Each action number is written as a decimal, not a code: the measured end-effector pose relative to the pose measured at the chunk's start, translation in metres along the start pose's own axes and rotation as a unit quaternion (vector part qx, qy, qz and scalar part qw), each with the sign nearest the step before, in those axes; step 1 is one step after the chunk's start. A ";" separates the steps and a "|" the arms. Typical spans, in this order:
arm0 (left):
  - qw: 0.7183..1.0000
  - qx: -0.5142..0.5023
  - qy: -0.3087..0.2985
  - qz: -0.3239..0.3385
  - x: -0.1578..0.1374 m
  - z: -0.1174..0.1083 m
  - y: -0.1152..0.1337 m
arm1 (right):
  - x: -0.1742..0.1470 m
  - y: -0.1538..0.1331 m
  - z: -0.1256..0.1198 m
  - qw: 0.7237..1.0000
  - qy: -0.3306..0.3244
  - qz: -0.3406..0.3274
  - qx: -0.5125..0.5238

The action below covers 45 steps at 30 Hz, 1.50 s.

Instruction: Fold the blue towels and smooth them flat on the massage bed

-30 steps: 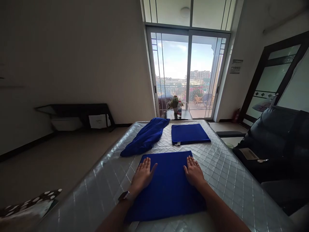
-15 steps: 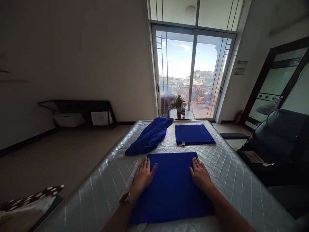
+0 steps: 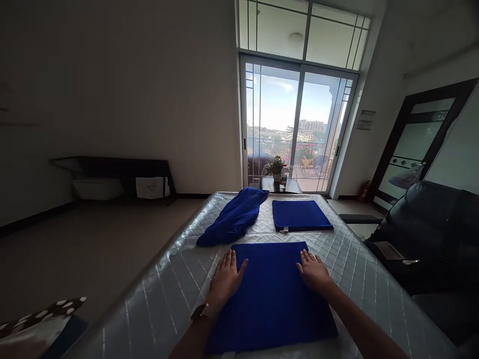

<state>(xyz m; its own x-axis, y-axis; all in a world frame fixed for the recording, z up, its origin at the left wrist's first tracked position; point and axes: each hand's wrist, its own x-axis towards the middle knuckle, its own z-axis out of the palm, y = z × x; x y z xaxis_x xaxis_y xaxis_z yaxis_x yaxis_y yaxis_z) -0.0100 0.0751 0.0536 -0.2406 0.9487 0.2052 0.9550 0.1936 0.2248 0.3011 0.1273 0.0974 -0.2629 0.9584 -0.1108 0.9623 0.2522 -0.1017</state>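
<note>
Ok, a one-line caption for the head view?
Left hand and right hand flat on a folded blue cloth atop a quilted mattress.

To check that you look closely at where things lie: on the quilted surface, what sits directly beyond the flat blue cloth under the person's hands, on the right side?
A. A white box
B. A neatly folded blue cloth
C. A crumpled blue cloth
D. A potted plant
B: beyond the near blue cloth, on the right, lies a neatly folded blue cloth; the crumpled blue cloth lies to its left.

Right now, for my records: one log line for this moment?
left hand: flat on blue cloth | right hand: flat on it | surface: mattress
</note>
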 end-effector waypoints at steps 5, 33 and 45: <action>1.000 -0.008 -0.005 -0.007 -0.001 -0.002 0.002 | 0.019 -0.003 -0.010 0.999 0.046 -0.020 -0.001; 0.999 0.025 -0.032 -0.016 0.001 -0.004 0.007 | 0.038 0.013 0.011 0.989 0.094 -0.021 0.112; 0.980 -0.121 -0.051 0.147 0.026 0.019 0.153 | 0.040 0.017 0.017 0.988 0.108 -0.036 0.109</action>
<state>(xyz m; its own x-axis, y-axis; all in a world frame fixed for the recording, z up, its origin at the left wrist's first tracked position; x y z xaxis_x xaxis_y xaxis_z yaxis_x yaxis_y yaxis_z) 0.1333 0.1343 0.0757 0.0687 0.9772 0.2007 0.9081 -0.1445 0.3930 0.3060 0.1672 0.0743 -0.2855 0.9514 0.1156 0.8980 0.3077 -0.3146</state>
